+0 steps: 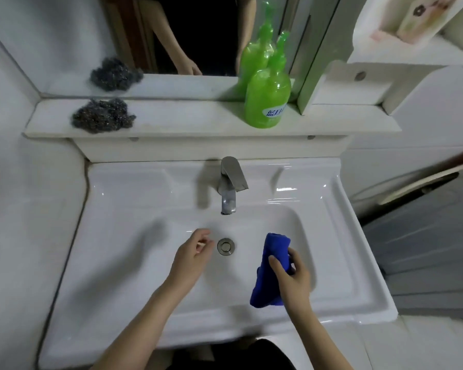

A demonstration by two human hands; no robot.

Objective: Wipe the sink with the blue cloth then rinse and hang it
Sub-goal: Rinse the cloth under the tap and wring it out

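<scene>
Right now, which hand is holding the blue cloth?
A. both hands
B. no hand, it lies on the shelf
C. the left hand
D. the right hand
D: the right hand grips the blue cloth over the sink, and the left hand is apart from it.

One label to read here, and it sits on the translucent green plastic pump bottle (pixel 267 89) at the right end of the white shelf (pixel 185 121). Low on the bottle's front there's a white oval label (pixel 274 113) with blue Chinese characters. "蓝月" comes through clearly, then the print curves away round the bottle's side and the rest is lost. The pale packet (pixel 417 12) in the top right corner carries a dark flower-like mark, too blurred to read.
</scene>
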